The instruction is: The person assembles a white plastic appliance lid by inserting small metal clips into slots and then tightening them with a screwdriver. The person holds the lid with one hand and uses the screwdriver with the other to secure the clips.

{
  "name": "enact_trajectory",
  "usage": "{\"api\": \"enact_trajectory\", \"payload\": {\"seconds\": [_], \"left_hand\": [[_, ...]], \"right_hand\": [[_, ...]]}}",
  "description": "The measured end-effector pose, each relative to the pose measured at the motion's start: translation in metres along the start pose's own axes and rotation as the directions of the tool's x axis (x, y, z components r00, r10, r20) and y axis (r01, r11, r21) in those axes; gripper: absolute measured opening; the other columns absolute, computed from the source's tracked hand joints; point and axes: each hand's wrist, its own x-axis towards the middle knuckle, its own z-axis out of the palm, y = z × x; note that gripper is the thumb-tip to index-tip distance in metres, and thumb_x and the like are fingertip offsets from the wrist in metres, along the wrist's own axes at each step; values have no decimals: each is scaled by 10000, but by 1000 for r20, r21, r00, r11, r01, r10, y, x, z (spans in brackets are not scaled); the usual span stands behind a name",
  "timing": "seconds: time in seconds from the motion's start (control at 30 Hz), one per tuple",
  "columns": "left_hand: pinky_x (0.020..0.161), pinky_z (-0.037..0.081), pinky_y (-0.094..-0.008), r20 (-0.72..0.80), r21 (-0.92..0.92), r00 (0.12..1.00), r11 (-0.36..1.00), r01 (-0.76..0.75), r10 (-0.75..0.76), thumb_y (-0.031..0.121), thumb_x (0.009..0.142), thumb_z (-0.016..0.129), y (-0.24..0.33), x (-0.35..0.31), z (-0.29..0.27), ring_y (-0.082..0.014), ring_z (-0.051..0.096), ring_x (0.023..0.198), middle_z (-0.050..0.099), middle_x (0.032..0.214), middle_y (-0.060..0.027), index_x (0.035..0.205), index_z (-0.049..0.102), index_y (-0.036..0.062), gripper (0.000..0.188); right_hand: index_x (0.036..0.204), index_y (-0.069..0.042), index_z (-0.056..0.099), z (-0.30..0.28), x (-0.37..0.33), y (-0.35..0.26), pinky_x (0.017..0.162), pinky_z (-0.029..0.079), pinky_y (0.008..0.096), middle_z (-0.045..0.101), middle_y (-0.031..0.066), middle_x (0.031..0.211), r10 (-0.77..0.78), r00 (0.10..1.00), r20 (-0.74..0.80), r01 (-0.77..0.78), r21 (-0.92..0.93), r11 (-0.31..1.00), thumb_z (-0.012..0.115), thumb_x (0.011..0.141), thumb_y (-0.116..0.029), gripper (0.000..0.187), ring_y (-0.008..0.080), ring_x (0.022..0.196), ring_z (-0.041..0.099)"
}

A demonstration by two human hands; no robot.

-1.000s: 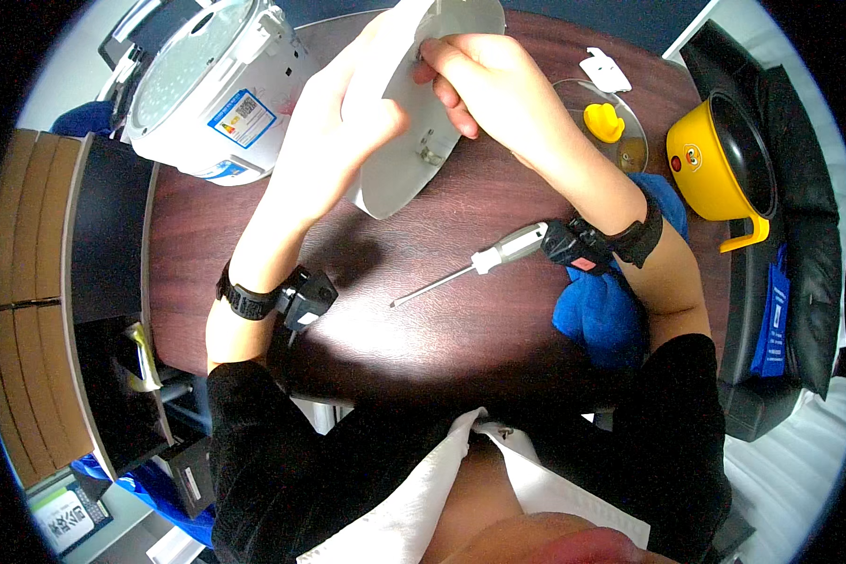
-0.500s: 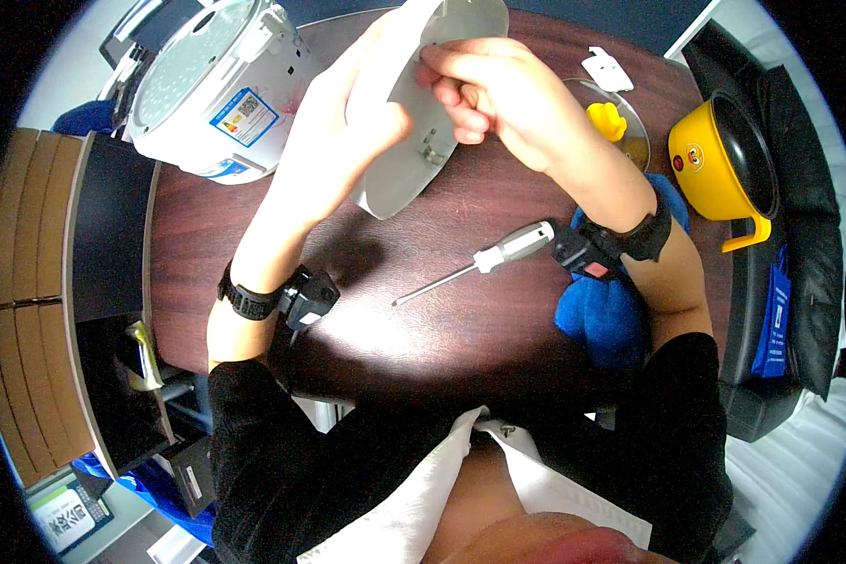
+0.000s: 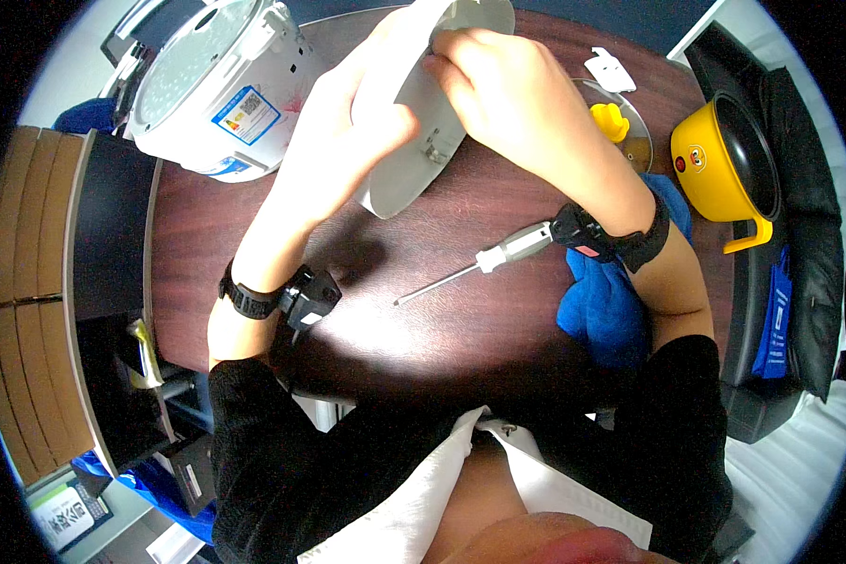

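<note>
Pale grey curved panel [image 3: 421,155] is the thing in hand, up at top centre, forward of the person's body and raised over the dark wood-look table [image 3: 207,249]. Long axis slants: low end nearer the body and to the left, high end away and to the right, running up to the top edge of the view. Hollow inner face turns right and toward the person, so it opens to the right hand [image 3: 512,94]; left hand [image 3: 343,122] sits on the left side. Left hand is clamped on the panel's left edge, thumb over the near side, fingers hidden behind. Right hand comes in from the right, bent fingertips at the inner face in the upper part; can't tell if they pinch something or just press. Both hands on the one piece, close together, not touching each other as far as shows. Small metal fitting [image 3: 432,153] on the inner face lies below the right fingertips, toward the low end, apart from them. Screwdriver [image 3: 512,247] lies flat on the table between the panel and the body, tip down-left, handle up-right by the black right wrist unit [image 3: 578,228]; right arm is the nearer one, contact unclear. White rice cooker [image 3: 197,141] stands left of the left hand; blue cloth [image 3: 602,320] lies by the right forearm.
</note>
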Motion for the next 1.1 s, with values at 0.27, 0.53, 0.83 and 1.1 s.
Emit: {"api": "enact_trajectory", "payload": {"seconds": [0.27, 0.53, 0.83, 1.1], "left_hand": [[844, 360, -257, -3, 35, 1000, 999, 7, -7, 189, 663, 531, 4, 0, 1, -145, 458, 945, 530, 1039, -64, 1251, 429, -8, 628], [838, 366, -263, -8, -54, 1000, 999, -7, 6, 194, 672, 529, 0, 2, -1, -157, 466, 952, 531, 1049, -80, 1236, 432, -21, 611], [867, 356, -290, 24, 33, 1000, 999, 9, -10, 225, 669, 536, 3, 0, -2, -174, 466, 973, 530, 1059, -94, 1228, 433, -26, 621], [881, 352, -284, 6, -2, 1000, 1000, -30, 30, 213, 667, 525, -1, -1, 1, -166, 462, 990, 530, 1070, -82, 1237, 429, -20, 623]], "right_hand": [[848, -1, 518, -6, -1, -7, 507, 412, 251, 455, 8, 674, 275, 614, 740, -591, 661, -462, 446, 892, -166, 185, 86, 539, 439], [757, -25, 552, -5, 6, 3, 510, 463, 319, 553, 76, 635, 341, 847, 407, -514, 466, 720, 518, 848, -207, 206, 185, 572, 572], [781, -41, 574, -3, 0, -1, 553, 486, 411, 587, 150, 699, -4, 1000, 4, 4, -53, 999, 560, 789, -183, 143, 329, 625, 592], [819, -7, 562, -2, -3, -12, 502, 432, 257, 487, 15, 633, 453, 624, 637, -656, 742, -140, 499, 871, -151, 166, 109, 522, 472]]}}
